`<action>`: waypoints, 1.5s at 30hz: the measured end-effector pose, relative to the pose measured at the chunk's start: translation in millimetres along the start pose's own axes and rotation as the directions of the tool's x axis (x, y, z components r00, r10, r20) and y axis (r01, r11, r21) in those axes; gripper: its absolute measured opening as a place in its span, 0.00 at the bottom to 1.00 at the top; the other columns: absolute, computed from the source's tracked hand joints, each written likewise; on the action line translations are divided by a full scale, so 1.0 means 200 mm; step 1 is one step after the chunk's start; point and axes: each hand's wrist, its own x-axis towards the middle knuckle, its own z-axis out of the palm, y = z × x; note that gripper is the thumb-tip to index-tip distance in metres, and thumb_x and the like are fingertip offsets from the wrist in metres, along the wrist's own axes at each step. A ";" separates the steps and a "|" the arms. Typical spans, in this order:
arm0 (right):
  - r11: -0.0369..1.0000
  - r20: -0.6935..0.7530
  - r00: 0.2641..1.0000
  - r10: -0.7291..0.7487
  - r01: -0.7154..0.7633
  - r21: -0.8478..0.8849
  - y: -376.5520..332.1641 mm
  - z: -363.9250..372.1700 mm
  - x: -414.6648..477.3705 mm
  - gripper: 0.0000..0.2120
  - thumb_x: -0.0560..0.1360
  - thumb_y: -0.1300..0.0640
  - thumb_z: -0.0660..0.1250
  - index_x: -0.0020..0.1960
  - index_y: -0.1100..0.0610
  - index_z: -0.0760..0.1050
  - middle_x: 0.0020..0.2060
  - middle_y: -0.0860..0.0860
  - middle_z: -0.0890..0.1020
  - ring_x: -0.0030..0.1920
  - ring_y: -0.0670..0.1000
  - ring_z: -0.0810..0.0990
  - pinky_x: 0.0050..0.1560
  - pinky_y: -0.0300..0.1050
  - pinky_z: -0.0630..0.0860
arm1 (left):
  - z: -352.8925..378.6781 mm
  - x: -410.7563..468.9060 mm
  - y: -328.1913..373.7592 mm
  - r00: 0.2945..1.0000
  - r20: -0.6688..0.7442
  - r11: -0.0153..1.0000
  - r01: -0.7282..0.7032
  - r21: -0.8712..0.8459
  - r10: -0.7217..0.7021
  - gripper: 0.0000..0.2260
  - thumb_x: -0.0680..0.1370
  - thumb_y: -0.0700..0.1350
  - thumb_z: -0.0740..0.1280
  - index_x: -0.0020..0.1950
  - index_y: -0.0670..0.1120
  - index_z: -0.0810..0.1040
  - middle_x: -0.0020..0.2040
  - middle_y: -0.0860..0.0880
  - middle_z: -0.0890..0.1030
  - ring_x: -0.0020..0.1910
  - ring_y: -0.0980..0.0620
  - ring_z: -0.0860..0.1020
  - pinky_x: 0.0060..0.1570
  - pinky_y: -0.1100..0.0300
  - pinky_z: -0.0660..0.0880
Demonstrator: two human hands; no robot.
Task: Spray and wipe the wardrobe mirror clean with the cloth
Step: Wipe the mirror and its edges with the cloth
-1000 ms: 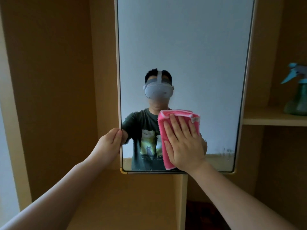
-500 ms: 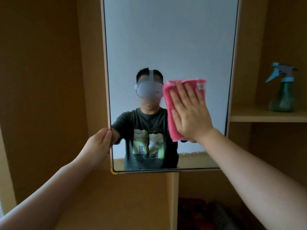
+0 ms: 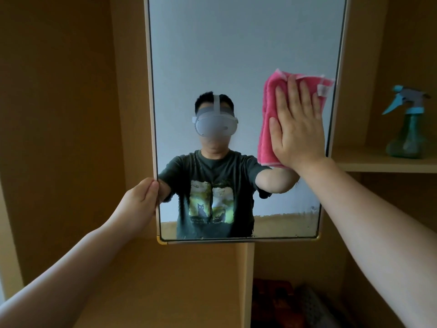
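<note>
Cloth (image 3: 267, 129) flat under R hand (image 3: 298, 133) fingers.

Reflection shows dark grey-green short-sleeved T-shirt (image 3: 212, 176), yellow-green chest print (image 3: 210, 204) with black cats. Light grey wraparound plastic headset (image 3: 215, 126), pale strap (image 3: 217, 104) over top of short dark hair (image 3: 203, 100). Forearms (image 3: 369, 223) bare from sleeve hems to left hand (image 3: 139, 200), right hand (image 3: 298, 131).

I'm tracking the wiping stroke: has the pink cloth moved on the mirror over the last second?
Yes. The pink cloth under the right hand went up and rightward: from low on the mirror to beside its right frame.
</note>
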 end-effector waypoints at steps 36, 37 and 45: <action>0.990 0.178 0.977 0.116 -0.128 0.054 -0.05 0.12 -0.91 0.29 0.83 0.46 0.43 0.80 0.58 0.45 0.79 0.56 0.48 0.78 0.61 0.50 0.77 0.61 0.46 | 0.01 -0.01 0.02 1.000 -0.009 0.999 -0.027 0.020 0.027 0.13 0.82 0.48 0.55 0.42 0.47 0.74 0.36 0.42 0.78 0.36 0.41 0.78 0.37 0.44 0.77; 0.989 0.175 0.977 0.122 -0.134 0.056 -0.06 0.12 -0.91 0.29 0.83 0.46 0.43 0.80 0.57 0.45 0.79 0.56 0.49 0.78 0.61 0.51 0.76 0.61 0.47 | 0.00 -0.01 0.02 1.000 -0.007 0.999 -0.029 0.023 0.029 0.13 0.82 0.49 0.55 0.42 0.47 0.74 0.36 0.42 0.78 0.36 0.41 0.78 0.37 0.44 0.77; 0.991 0.186 0.975 0.119 -0.128 0.039 -0.14 0.13 -0.93 0.29 0.83 0.46 0.43 0.79 0.59 0.47 0.78 0.59 0.52 0.78 0.61 0.51 0.76 0.62 0.48 | 0.00 0.00 -0.01 0.999 -0.002 0.999 -0.046 0.017 0.046 0.14 0.82 0.50 0.55 0.39 0.54 0.74 0.35 0.45 0.79 0.34 0.44 0.79 0.34 0.45 0.78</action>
